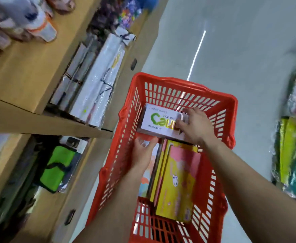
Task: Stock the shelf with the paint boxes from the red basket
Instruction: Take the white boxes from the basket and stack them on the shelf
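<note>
A red basket (pixel 227 109) stands on the grey floor beside wooden shelves. Inside it, at the far end, lies a stack of white paint boxes (pixel 154 120) with green lettering. My right hand (pixel 194 126) rests on the right end of the top white box, fingers curled over its edge. My left hand (pixel 142 151) reaches under the near left corner of the stack, fingers spread. Nearer to me in the basket lie yellow and pink boxes (pixel 177 181), stacked on edge and flat.
The wooden shelf unit (pixel 26 78) runs along the left, holding wrapped white packs (pixel 98 85) on the middle level and a green bag (pixel 56 169) lower down. Colourful wrapped goods (pixel 294 151) hang at the right. The grey aisle floor (pixel 231 50) stretches ahead.
</note>
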